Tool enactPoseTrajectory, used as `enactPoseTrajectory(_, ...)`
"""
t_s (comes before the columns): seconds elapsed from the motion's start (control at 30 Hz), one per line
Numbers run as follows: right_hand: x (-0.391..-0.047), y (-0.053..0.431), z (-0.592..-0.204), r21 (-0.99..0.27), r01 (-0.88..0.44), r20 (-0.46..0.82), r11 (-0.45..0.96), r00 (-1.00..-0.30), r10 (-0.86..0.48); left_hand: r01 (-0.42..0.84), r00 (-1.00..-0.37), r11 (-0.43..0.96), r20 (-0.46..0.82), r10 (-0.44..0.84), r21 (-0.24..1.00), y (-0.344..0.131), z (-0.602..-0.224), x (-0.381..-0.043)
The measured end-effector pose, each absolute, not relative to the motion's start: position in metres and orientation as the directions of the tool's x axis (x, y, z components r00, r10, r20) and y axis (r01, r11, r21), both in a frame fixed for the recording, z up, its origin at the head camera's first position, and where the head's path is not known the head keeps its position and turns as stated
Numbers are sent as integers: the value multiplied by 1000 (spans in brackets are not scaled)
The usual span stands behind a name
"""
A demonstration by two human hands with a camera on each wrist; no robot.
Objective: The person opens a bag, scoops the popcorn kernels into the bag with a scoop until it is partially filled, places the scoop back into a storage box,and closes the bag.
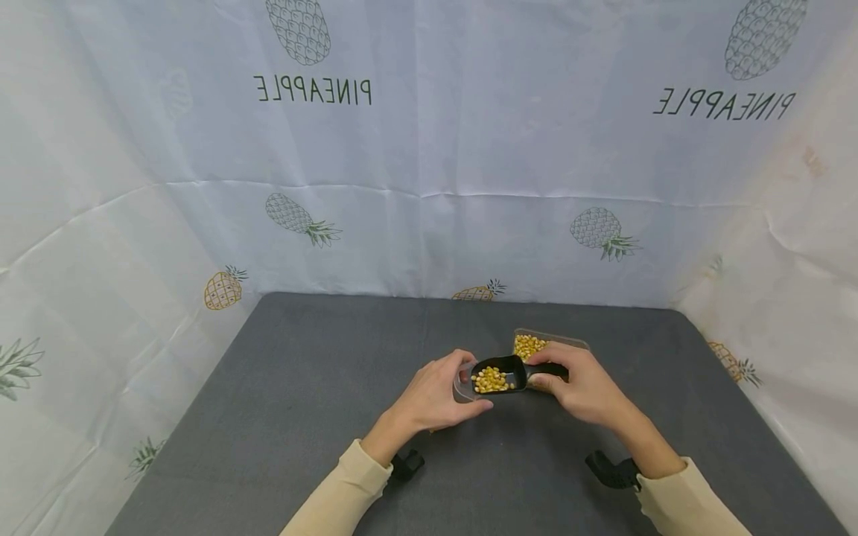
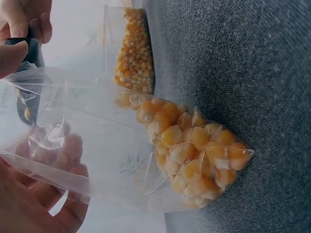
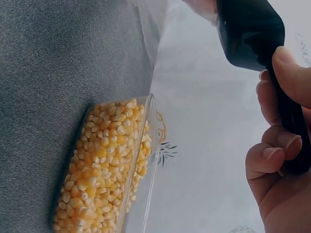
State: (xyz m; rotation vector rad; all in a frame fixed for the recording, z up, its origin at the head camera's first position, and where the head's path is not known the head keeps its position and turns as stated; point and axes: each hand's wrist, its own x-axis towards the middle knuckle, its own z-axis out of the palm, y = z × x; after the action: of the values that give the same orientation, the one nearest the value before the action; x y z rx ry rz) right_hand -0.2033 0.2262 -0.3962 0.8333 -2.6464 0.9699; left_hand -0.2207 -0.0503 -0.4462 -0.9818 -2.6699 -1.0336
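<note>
My left hand (image 1: pixel 429 396) holds a clear plastic bag (image 2: pixel 109 160) by its mouth, thumb on one side and fingers on the other. Corn kernels (image 2: pixel 194 155) fill the bag's bottom, which touches the table. With thumb and fingers round its handle, my right hand (image 1: pixel 590 385) grips a black scoop (image 1: pixel 515 366). More kernels (image 1: pixel 491 379) lie in the scoop, whose front end is at the bag's mouth. Behind the right hand stands a clear box (image 3: pixel 148 189) of corn kernels, partly hidden in the head view.
A dark grey table (image 1: pixel 322 387) lies under everything. White curtains (image 1: pixel 422 141) with pineapple prints hang behind and at both sides. Black wrist mounts (image 1: pixel 409 466) show below the hands.
</note>
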Motion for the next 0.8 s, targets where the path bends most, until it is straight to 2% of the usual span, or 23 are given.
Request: enactPoseTrajectory(0.8,-203,213,-385,-420,-599,339,682,-800,-494,605,-789,570,318,527,557,-50,-446,-219)
